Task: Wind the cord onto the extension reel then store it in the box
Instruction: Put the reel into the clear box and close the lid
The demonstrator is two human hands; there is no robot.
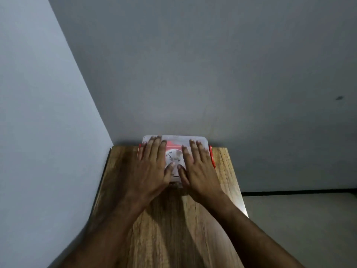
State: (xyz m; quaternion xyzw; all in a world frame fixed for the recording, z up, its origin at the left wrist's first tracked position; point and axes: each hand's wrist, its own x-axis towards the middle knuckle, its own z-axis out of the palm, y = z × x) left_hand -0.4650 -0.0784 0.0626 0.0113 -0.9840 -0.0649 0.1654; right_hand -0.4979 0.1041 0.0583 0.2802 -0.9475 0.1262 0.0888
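Note:
A clear plastic box (174, 139) with red side latches (212, 155) stands at the far end of the wooden table, against the wall. Its translucent lid is on. Through the lid I make out the white and red extension reel (174, 154) inside. My left hand (151, 167) lies flat on the left half of the lid, fingers straight. My right hand (199, 168) lies flat on the right half in the same way. Both thumbs point toward the middle of the lid. The cord itself is not visible.
The narrow wooden table (173, 229) runs from me to the grey wall (193, 74). A second wall (38, 113) closes the left side. Pale floor (299, 219) lies to the right of the table's edge.

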